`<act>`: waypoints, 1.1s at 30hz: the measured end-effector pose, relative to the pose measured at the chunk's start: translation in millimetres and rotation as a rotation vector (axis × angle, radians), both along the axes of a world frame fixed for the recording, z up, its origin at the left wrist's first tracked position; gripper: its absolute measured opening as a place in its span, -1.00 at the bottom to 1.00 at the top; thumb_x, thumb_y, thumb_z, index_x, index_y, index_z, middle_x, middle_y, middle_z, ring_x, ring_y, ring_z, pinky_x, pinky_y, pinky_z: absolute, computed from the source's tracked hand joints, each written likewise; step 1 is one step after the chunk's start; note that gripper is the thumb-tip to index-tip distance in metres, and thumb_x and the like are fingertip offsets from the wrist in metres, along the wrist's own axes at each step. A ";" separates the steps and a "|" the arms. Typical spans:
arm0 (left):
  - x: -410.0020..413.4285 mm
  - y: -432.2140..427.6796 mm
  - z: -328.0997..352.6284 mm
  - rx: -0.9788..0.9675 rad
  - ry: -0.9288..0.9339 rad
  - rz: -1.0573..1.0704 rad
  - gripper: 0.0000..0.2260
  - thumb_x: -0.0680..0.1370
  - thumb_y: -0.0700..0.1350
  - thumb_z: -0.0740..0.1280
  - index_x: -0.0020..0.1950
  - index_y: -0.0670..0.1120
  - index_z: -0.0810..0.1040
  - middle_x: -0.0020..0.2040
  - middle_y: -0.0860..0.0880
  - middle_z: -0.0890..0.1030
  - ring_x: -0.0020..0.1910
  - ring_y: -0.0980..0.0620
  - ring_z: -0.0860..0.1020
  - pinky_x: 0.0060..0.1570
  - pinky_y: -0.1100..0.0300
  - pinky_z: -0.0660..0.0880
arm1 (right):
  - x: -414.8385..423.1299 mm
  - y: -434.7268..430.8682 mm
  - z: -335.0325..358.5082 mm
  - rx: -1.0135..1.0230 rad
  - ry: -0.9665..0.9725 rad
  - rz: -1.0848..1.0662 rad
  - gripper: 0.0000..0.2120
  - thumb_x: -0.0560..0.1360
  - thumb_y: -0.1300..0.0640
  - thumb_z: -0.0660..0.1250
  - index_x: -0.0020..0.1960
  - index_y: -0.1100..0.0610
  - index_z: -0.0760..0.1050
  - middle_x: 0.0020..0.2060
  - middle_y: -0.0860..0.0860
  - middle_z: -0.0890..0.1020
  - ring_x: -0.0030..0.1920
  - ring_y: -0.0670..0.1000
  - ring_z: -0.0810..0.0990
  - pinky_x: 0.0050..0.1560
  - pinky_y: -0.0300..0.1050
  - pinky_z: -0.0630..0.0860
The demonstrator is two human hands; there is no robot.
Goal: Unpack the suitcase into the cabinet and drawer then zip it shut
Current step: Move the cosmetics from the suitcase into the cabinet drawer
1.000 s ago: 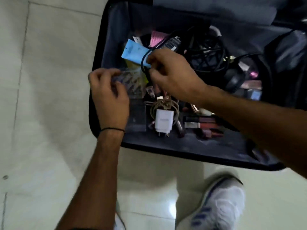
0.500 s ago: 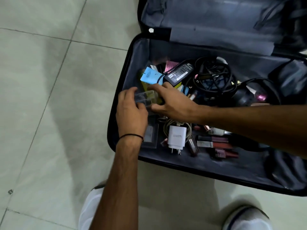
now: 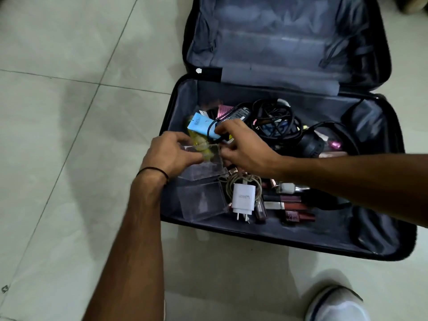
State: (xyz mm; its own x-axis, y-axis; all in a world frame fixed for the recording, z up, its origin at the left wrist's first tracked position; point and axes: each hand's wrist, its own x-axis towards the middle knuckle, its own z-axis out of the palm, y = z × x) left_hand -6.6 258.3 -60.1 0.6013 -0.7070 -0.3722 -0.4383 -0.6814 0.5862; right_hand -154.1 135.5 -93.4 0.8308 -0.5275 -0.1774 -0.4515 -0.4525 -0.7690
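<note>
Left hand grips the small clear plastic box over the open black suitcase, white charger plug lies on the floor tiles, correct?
No. The head view shows the white charger plug lying inside the black suitcase, not on the floor tiles. The left hand does grip the small clear plastic box.

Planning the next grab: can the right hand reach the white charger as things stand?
Probably yes. The charger lies uncovered on top, close beside the right hand, with nothing across it. A pale cable coils behind it and may drag along.

Forearms reach forward; left grip pinches a clear box, right grip touches it with curled fingers
</note>
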 end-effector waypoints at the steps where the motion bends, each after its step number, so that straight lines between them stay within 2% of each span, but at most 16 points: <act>1: 0.1 0.6 2.2 -0.041 0.013 0.027 -0.62 0.30 0.01 0.58 0.09 0.00 0.67 -0.10 0.04 0.64 -0.16 0.12 0.57 -0.11 0.24 0.47 | -3.5 -1.9 3.9 0.014 -0.025 -0.022 -0.68 0.56 0.19 0.32 0.30 0.16 0.42 0.23 0.03 0.45 -0.01 -0.04 0.55 -0.15 -0.38 0.50; 3: 1.4 1.5 7.3 -0.107 0.038 0.052 -0.67 0.30 0.02 0.56 0.03 0.02 0.69 -0.10 0.04 0.66 -0.18 0.16 0.59 -0.20 0.28 0.50 | -9.6 -6.7 12.6 0.110 -0.035 -0.053 -0.71 0.61 0.05 0.30 0.29 0.12 0.43 0.18 -0.01 0.53 -0.02 -0.04 0.62 -0.01 -0.16 0.62; 6: 6.5 -3.5 19.9 -0.261 0.156 0.096 -0.64 0.22 0.09 0.51 -0.04 0.02 0.71 -0.16 0.03 0.70 -0.19 0.07 0.66 -0.15 0.15 0.62 | -15.8 -10.4 30.3 0.368 -0.023 -0.061 -0.70 0.64 -0.06 0.25 0.21 0.14 0.48 0.04 0.07 0.65 -0.07 0.13 0.69 -0.08 0.17 0.66; 8: 7.7 -12.7 27.4 -0.378 0.243 0.107 -0.76 0.27 0.01 0.52 -0.10 0.01 0.71 -0.21 0.02 0.70 -0.23 0.04 0.67 -0.21 0.12 0.62 | -17.5 -12.2 41.8 0.476 -0.029 -0.019 -0.62 0.66 -0.11 0.18 0.25 0.16 0.50 0.06 0.08 0.68 -0.02 0.15 0.70 -0.05 0.17 0.67; 10: 3.9 -27.1 32.9 -0.484 0.332 0.115 -0.89 0.40 -0.18 0.50 -0.10 -0.02 0.68 -0.25 0.03 0.68 -0.29 0.11 0.63 -0.35 0.26 0.53 | -18.4 -16.3 48.1 0.565 -0.028 -0.010 -0.57 0.66 -0.17 0.12 0.31 0.11 0.50 0.10 0.03 0.69 0.03 0.08 0.70 0.04 0.10 0.67; 11: 1.3 -35.4 34.8 -0.524 0.378 0.122 -0.88 0.43 -0.23 0.48 -0.09 -0.04 0.67 -0.24 0.02 0.68 -0.29 0.12 0.63 -0.37 0.28 0.51 | -19.2 -20.0 49.3 0.601 -0.038 -0.030 -0.54 0.66 -0.20 0.11 0.33 0.09 0.50 0.12 0.03 0.69 0.06 0.08 0.70 0.11 0.14 0.64; 13: -3.0 -50.9 35.7 -0.592 0.457 0.132 -0.87 0.44 -0.25 0.47 -0.08 -0.06 0.67 -0.21 -0.02 0.69 -0.23 0.06 0.64 -0.29 0.18 0.55 | -22.9 -30.9 49.6 0.638 -0.078 -0.088 -0.51 0.64 -0.24 0.11 0.35 0.07 0.50 0.16 0.05 0.68 0.13 0.10 0.68 0.27 0.26 0.53; 15: -7.5 -68.1 34.2 -0.628 0.532 0.133 -0.87 0.44 -0.23 0.47 -0.04 -0.07 0.68 -0.17 -0.10 0.69 -0.20 -0.03 0.63 -0.18 -0.02 0.57 | -29.0 -42.9 52.1 0.675 -0.127 -0.134 -0.50 0.64 -0.23 0.11 0.34 0.09 0.52 0.16 0.06 0.69 0.17 0.11 0.67 0.34 0.27 0.46; 19: -31.7 -106.2 34.6 -0.678 0.691 0.134 -0.81 0.44 -0.17 0.48 0.05 -0.10 0.67 -0.13 -0.08 0.67 -0.18 -0.11 0.56 -0.16 -0.14 0.45 | -50.5 -69.8 71.0 0.717 -0.265 -0.295 -0.56 0.64 -0.15 0.19 0.26 0.15 0.58 0.13 0.13 0.70 0.16 0.16 0.67 0.28 0.18 0.52; 22: -61.1 -133.4 41.6 -0.672 0.806 0.076 -0.80 0.47 -0.15 0.46 0.09 -0.08 0.65 -0.20 -0.01 0.64 -0.34 0.03 0.49 -0.22 -0.01 0.42 | -79.7 -86.8 88.9 0.667 -0.338 -0.460 -0.62 0.64 -0.08 0.20 0.21 0.16 0.60 0.07 0.11 0.72 0.10 0.11 0.70 0.16 0.06 0.58; 24: -86.1 -153.1 49.5 -0.646 0.873 -0.001 -0.76 0.50 -0.13 0.44 0.17 -0.09 0.63 -0.22 0.03 0.57 -0.39 0.12 0.40 -0.31 0.14 0.43 | -108.1 -96.2 98.8 0.614 -0.377 -0.558 -0.62 0.65 -0.10 0.19 0.20 0.14 0.61 0.07 0.08 0.72 0.10 0.08 0.70 0.17 0.06 0.56; 27: -124.7 -179.1 60.9 -0.598 0.972 -0.100 -0.74 0.56 -0.10 0.36 0.24 -0.10 0.59 -0.18 0.02 0.52 -0.37 0.13 0.37 -0.38 0.23 0.44 | -155.3 -106.0 110.3 0.611 -0.391 -0.687 -0.49 0.61 -0.23 0.20 0.20 0.17 0.62 0.09 0.17 0.71 0.14 0.27 0.67 0.28 0.33 0.49; 28: -139.6 -186.7 65.3 -0.570 1.000 -0.126 -0.74 0.57 -0.10 0.34 0.25 -0.10 0.59 -0.15 0.00 0.52 -0.36 0.14 0.37 -0.38 0.23 0.45 | -172.9 -108.0 115.3 0.608 -0.374 -0.729 -0.45 0.60 -0.26 0.19 0.19 0.20 0.62 0.07 0.20 0.70 0.13 0.33 0.65 0.25 0.39 0.49; 29: -155.1 -193.9 67.5 -0.544 1.025 -0.146 -0.75 0.58 -0.11 0.34 0.24 -0.10 0.60 -0.12 -0.02 0.53 -0.36 0.14 0.38 -0.38 0.24 0.46 | -189.6 -110.1 119.9 0.586 -0.347 -0.771 -0.43 0.60 -0.27 0.17 0.18 0.22 0.62 0.03 0.21 0.71 0.08 0.33 0.67 0.16 0.34 0.56; 31: -188.4 -202.4 70.0 -0.482 1.077 -0.167 -0.77 0.58 -0.13 0.34 0.23 -0.10 0.60 -0.10 -0.02 0.55 -0.35 0.13 0.40 -0.36 0.24 0.48 | -221.7 -110.4 125.4 0.511 -0.295 -0.898 -0.45 0.60 -0.25 0.19 0.10 0.23 0.62 -0.10 0.14 0.74 -0.11 0.21 0.71 -0.16 0.04 0.64; 33: -214.9 -205.5 67.3 -0.421 1.106 -0.190 -0.77 0.57 -0.16 0.35 0.23 -0.09 0.60 -0.11 0.00 0.59 -0.33 0.10 0.44 -0.34 0.22 0.50 | -248.3 -110.0 119.7 0.439 -0.259 -1.064 -0.52 0.59 -0.19 0.27 -0.01 0.25 0.59 -0.25 0.09 0.69 -0.30 0.12 0.66 -0.39 -0.10 0.55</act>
State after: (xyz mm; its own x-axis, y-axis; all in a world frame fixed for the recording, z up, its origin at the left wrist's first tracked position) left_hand -221.4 52.8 7.2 -0.0259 -0.9401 -0.3400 0.3705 -0.3249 0.8701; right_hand -402.4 25.5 26.4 0.0471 -0.9125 -0.4065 -0.2491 0.3833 -0.8894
